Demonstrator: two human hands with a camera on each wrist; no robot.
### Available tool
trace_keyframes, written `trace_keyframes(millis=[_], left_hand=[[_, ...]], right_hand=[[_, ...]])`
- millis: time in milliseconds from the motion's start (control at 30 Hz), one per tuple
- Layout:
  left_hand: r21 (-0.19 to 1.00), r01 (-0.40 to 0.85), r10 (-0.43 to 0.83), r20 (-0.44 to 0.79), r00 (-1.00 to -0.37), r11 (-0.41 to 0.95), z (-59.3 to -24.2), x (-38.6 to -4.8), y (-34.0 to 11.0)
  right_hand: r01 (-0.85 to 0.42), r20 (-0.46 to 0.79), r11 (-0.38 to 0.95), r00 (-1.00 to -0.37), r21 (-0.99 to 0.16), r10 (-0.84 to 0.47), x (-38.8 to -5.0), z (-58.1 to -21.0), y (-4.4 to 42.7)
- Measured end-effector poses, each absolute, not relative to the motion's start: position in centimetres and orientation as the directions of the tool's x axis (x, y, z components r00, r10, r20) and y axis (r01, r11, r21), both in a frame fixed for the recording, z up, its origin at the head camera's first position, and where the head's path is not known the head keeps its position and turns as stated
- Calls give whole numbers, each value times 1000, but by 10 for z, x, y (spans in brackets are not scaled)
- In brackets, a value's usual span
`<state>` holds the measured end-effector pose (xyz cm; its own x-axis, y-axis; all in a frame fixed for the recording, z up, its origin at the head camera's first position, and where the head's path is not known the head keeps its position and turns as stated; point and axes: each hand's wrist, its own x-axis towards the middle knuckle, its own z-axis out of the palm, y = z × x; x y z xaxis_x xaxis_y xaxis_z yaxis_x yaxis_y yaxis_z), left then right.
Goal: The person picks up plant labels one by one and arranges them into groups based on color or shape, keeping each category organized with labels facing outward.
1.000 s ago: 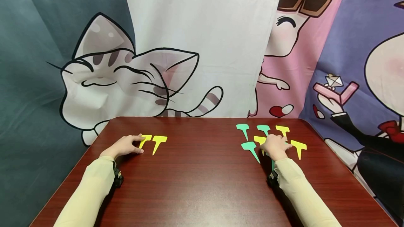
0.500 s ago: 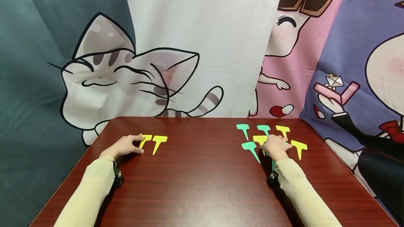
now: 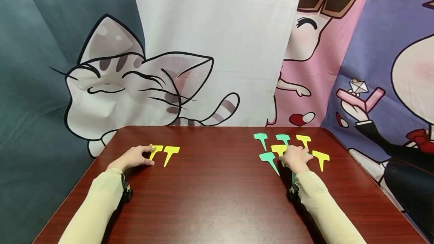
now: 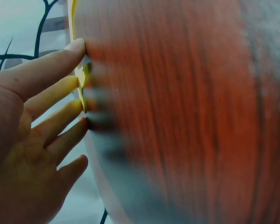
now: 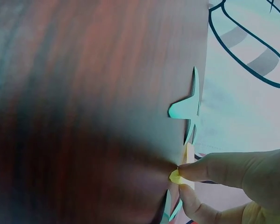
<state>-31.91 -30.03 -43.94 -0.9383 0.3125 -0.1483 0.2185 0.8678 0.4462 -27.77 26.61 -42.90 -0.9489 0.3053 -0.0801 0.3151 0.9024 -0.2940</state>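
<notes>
R-side yellow tag (image 3: 278,148): T-shaped, lying toward the far R of the wood-grain table (image 3: 210,206).
Right hand (image 3: 296,157): pinching that tag's narrow stem btwn thumb & forefinger (the R wrist view is showing the grip up close).
L-side yellow tag (image 3: 157,149): also T-shaped, lying toward the table's far L, partly hidden by fingertips.
Left hand (image 3: 132,157): holding its fingers loosely extended & spread, tips touching the L-side tag.
Spare yellow tag (image 3: 171,151): lying just R of that one, apart.
Green tags (image 3: 268,157): two lying nr the far edge, one sitting L of the right hand, another peeking out by its wrist.
Outer yellow tags (image 3: 320,156): lying beyond & R of the right hand.
Cream sleeves (image 3: 93,204): covering both arms, w/ dark wrist gear (image 3: 127,192) showing.
Backdrop (image 3: 217,29): hanging behind, featuring a cartoon cat (image 3: 101,97).
</notes>
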Motion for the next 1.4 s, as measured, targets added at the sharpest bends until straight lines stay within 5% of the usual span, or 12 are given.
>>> trace_keyframes(millis=[1400], left_hand=[[452,229,320,-135,-938,862,-439,-317,-301]], right_hand=[[291,-50,925,-956,-244,288,-275,-430,264]])
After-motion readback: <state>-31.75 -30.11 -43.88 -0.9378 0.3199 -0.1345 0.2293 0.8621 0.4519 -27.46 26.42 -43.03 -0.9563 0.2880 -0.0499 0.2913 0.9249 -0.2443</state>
